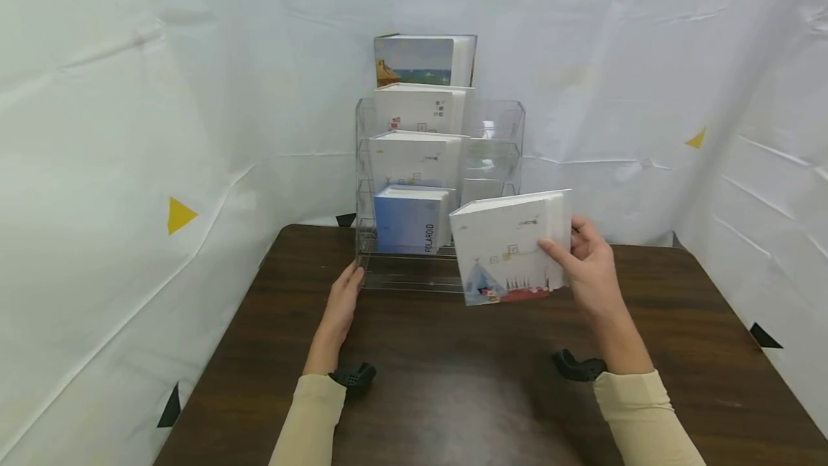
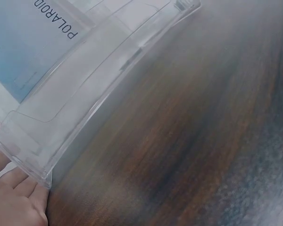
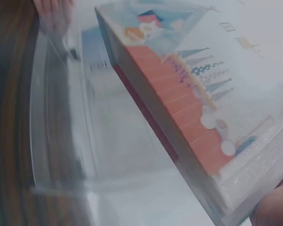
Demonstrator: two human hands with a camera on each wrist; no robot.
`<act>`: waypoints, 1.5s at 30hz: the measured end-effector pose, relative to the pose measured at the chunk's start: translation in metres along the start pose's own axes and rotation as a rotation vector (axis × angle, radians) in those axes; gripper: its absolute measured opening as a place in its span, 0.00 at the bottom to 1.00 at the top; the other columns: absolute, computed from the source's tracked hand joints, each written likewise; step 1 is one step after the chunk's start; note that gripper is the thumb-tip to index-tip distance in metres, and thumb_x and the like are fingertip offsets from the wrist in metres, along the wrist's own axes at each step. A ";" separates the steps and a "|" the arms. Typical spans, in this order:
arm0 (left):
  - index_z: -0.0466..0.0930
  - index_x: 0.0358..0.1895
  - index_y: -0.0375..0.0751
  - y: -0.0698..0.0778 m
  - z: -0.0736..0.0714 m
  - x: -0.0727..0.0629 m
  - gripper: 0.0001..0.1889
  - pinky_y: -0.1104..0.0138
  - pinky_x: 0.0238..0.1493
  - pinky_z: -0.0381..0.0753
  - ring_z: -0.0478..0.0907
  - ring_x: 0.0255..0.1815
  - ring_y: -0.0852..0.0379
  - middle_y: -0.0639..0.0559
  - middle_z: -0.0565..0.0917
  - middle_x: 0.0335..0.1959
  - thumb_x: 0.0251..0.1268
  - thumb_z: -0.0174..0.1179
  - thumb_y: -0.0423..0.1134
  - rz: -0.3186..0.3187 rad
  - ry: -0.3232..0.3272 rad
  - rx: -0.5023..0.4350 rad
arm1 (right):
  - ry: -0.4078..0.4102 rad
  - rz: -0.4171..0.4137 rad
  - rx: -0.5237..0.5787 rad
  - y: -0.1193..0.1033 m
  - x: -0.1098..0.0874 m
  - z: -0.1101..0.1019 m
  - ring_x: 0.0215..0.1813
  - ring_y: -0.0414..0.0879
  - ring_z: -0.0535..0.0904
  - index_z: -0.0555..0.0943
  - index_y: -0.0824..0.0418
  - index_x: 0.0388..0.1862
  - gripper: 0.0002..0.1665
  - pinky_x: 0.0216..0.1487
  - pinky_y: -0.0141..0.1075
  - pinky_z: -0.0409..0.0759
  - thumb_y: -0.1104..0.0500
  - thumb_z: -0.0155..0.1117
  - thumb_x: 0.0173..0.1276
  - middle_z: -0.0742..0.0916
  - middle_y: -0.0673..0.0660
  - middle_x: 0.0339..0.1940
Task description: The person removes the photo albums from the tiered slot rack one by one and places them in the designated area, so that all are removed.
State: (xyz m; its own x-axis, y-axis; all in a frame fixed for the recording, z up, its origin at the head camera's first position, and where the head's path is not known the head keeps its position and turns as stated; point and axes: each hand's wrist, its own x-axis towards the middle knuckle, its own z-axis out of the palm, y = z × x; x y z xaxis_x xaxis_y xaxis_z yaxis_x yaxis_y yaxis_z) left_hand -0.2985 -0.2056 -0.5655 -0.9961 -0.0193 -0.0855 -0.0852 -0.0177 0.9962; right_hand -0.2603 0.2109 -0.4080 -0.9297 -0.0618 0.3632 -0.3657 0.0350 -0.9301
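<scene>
Your right grip [image 1: 593, 268] pinches the white album [image 1: 501, 254] by its right edge, just in front of the clear rack [image 1: 401, 281] at its lower right, likely leaving the bottom edge free. The cover faces you, picture upright, long axis nearly level, right end slightly raised. Your left grip [image 1: 339, 308] rests extended against the rack's lower left side, presumably steadying it. In the rack's left half stands a blue album [image 1: 406, 225], three more albums [image 1: 410, 158] stepped up behind.

Forward-down head view, close wrist views, rack [image 1: 489, 155] in all
</scene>
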 end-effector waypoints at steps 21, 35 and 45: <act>0.55 0.88 0.42 -0.002 -0.003 0.001 0.33 0.45 0.90 0.51 0.50 0.91 0.42 0.43 0.55 0.89 0.91 0.45 0.52 0.032 -0.002 -0.017 | 0.271 0.635 0.175 0.085 0.034 -0.116 0.42 0.34 0.88 0.52 0.53 0.91 0.55 0.38 0.33 0.89 0.46 0.72 0.76 0.86 0.39 0.45; 0.45 0.90 0.47 0.004 0.002 0.000 0.34 0.38 0.89 0.41 0.39 0.92 0.42 0.46 0.47 0.92 0.92 0.38 0.55 0.010 -0.022 0.057 | 0.043 0.811 -0.205 0.124 0.083 -0.113 0.34 0.36 0.86 0.46 0.66 0.90 0.53 0.39 0.36 0.91 0.45 0.61 0.84 0.84 0.40 0.32; 0.46 0.90 0.46 0.006 0.009 -0.002 0.33 0.39 0.89 0.42 0.40 0.92 0.41 0.45 0.48 0.91 0.93 0.36 0.52 0.028 0.028 0.068 | -0.100 0.880 -0.357 0.133 0.095 -0.119 0.37 0.40 0.87 0.47 0.74 0.88 0.52 0.43 0.38 0.91 0.43 0.57 0.85 0.86 0.50 0.38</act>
State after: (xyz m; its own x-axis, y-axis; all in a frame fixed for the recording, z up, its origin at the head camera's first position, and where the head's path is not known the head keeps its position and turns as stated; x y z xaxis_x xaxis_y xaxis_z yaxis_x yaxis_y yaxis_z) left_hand -0.2970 -0.1967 -0.5596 -0.9973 -0.0465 -0.0573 -0.0596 0.0515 0.9969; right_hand -0.4025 0.3282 -0.4909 -0.8758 0.0475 -0.4804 0.4554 0.4113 -0.7896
